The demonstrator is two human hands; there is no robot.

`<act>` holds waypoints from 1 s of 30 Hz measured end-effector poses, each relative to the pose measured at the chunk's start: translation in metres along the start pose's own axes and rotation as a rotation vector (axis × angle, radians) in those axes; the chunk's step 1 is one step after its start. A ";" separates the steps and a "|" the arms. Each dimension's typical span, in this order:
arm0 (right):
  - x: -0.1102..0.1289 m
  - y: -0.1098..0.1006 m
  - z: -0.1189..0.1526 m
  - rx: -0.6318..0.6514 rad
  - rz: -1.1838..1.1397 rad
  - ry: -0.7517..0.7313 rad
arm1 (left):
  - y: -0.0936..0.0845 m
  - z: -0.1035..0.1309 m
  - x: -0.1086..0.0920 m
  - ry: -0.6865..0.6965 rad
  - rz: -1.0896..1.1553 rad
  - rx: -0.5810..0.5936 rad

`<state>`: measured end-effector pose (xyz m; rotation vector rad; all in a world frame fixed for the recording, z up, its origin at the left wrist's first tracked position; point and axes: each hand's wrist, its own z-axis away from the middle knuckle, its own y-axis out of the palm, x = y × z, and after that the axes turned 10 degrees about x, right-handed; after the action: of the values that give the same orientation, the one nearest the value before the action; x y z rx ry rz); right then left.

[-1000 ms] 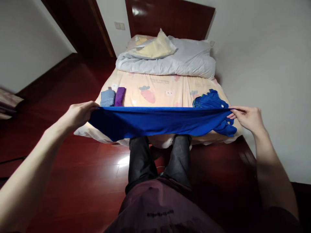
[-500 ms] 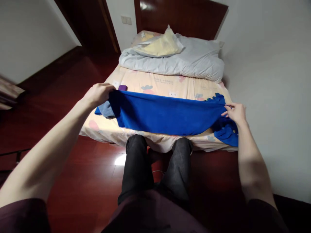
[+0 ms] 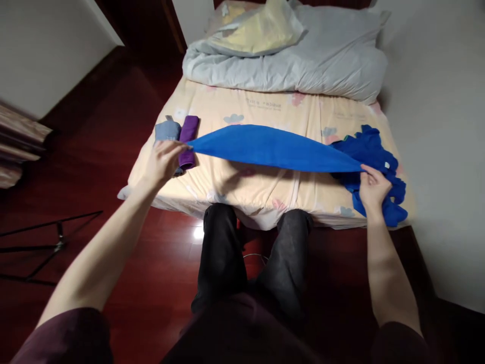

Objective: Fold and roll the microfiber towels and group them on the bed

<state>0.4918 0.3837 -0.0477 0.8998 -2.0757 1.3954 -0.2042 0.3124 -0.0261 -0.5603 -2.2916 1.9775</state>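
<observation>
A long blue cloth is stretched taut in the air above the front part of the bed, its middle billowing upward. My left hand pinches its left end, close to a folded purple cloth and a folded grey-blue cloth lying on the bed. At the other end, the fingers of my right hand are closed on the cloth's corner. Behind and beside that hand lies a crumpled pile of darker blue cloth with a small white tag, partly hidden by the hand.
The bed has a peach patterned sheet. A grey quilt and a pale yellow pillow lie toward its head. A white wall runs along the right. Thin black tripod-like legs stand on the floor at left.
The blue cloth hung down and now billows up nearly flat. My left hand has come rightward and lower, uncovering the purple and grey-blue folded cloths. The view has tilted down.
</observation>
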 end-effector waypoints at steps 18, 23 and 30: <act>-0.095 0.054 0.088 0.573 0.552 0.161 | 0.148 0.068 0.028 -0.163 0.108 0.453; -0.082 0.047 0.101 0.604 0.662 0.163 | 0.134 0.077 0.021 -0.159 0.045 0.522; -0.050 0.037 0.083 0.821 0.844 0.340 | 0.121 0.075 0.016 -0.151 -0.073 0.649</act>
<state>0.4954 0.3294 -0.1356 -0.0645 -1.6331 2.7104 -0.2121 0.2599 -0.1593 -0.2656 -1.5393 2.5959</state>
